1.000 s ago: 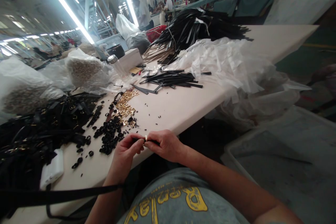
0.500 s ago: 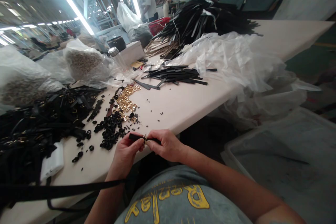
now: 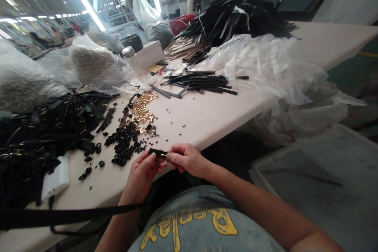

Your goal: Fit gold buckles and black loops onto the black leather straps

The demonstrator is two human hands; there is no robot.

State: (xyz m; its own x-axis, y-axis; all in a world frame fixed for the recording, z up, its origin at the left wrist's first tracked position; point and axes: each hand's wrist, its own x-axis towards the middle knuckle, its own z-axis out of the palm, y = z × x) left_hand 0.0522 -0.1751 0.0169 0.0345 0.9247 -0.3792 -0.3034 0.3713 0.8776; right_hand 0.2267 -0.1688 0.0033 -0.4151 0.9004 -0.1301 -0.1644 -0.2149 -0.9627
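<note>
Close to the table's near edge, my left hand (image 3: 145,168) pinches one end of a short black strap (image 3: 157,152) between thumb and fingers. My right hand (image 3: 186,160) grips a gold buckle (image 3: 165,155) at the strap's other end. Just beyond my hands lies a heap of small black loops (image 3: 125,143). Behind it is a pile of loose gold buckles (image 3: 143,109). Tiny black bits are scattered around both heaps.
A big pile of black straps with buckles (image 3: 62,126) covers the table's left side. Loose black strips (image 3: 201,82) lie farther back, beside plastic sheeting (image 3: 251,61). A white power bank-like block (image 3: 56,179) sits at left. A pale bin (image 3: 307,181) stands below right.
The strap has turned so more of its flat side shows, and the gold buckle now sits at my right fingertips. My left fingers have loosened and spread below the strap.
</note>
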